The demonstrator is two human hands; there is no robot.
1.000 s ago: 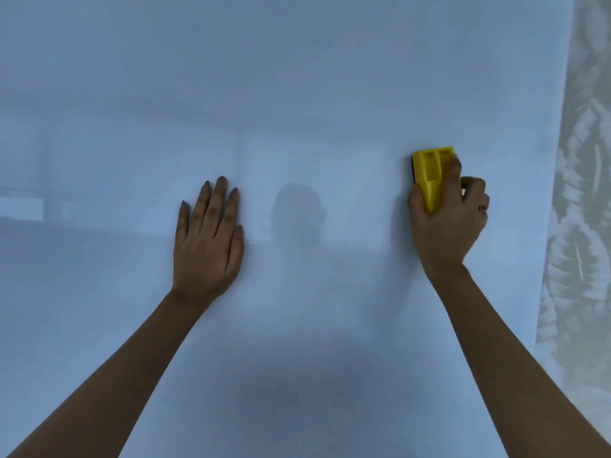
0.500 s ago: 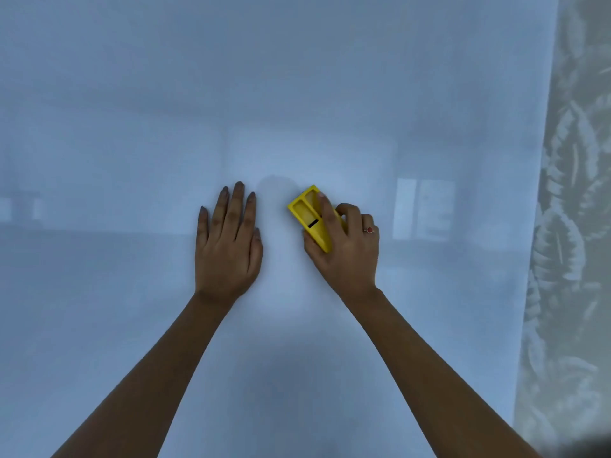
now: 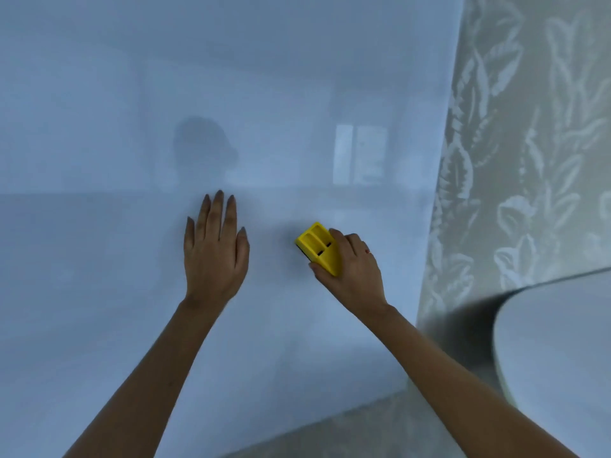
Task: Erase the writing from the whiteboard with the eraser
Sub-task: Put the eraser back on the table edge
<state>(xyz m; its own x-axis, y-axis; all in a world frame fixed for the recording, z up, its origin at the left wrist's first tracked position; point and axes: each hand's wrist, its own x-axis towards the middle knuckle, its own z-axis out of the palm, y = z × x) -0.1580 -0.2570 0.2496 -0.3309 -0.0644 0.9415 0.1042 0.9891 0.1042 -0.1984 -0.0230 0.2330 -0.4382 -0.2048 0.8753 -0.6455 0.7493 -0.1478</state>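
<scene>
Yellow plastic eraser (image 3: 320,250) is pressed against the whiteboard (image 3: 99,127), with the right hand (image 3: 352,271) wrapped round its lower end, index finger along the top and thumb underneath, so it's clamped on it pretty firmly. Its dark pad side faces the board. Left of the eraser, a short gap away, the left hand (image 3: 215,256) lies flat on the board, fingers straight and close together, pointing up, gripping nothing. Board surface around the eraser looks clean and glossy; I can't make out any writing, just hazy reflections above it. Right of the eraser, past the board's edge, there's leaf-patterned wallpaper (image 3: 515,143), and lower right of it a white rounded thing (image 3: 555,358), blurry.
</scene>
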